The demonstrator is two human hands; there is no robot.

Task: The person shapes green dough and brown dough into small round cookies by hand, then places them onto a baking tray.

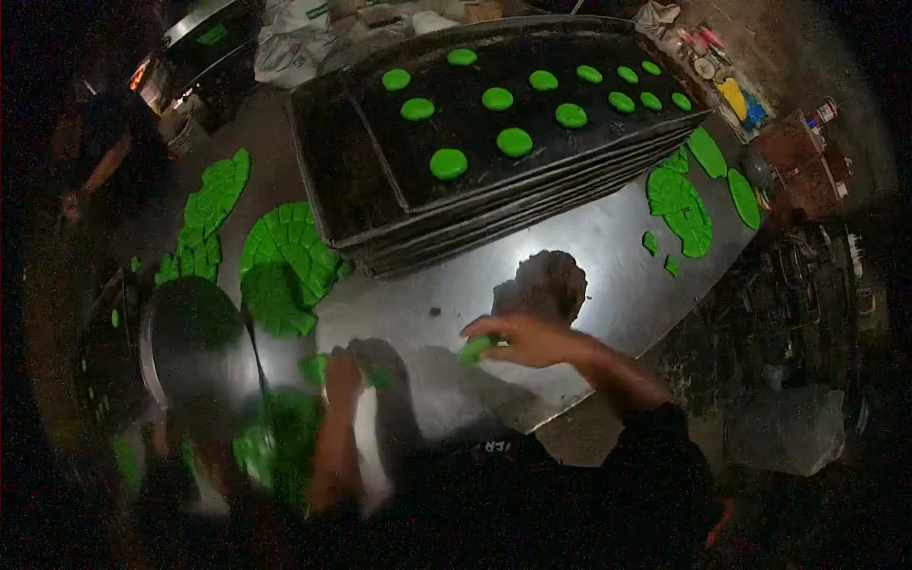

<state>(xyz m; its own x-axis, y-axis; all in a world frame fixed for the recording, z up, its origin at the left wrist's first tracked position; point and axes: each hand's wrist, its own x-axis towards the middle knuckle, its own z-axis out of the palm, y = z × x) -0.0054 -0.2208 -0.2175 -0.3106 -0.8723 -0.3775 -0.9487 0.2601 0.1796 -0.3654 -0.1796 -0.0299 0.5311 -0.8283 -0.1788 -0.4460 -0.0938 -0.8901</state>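
Right hand (pixel 532 342) pinched a green dough piece (pixel 476 350) over the tabletop (pixel 622 223), close to its near edge. Left hand (pixel 343 372) was beside a green scrap (pixel 312 369), farther left; could not tell its grip.

Bright lime green colours the small rounds (pixel 514 142), the piece (pixel 474 351) in the right hand (pixel 532 340), the plain oval (pixel 744 199) at the far right, and the cut slab (pixel 275 237), which is patterned with darker green lines forming rows of small blocks. The tray (pixel 347 171) under the rounds is near-black, the lump (pixel 546 285) is dark chocolate brown, and the table (pixel 465 285) is silvery grey with a white glare. White lettering marks the black shirt (pixel 655 465), green print the whitish sack (pixel 296 47), and a yellow item (pixel 731 99) sits by a blue one.
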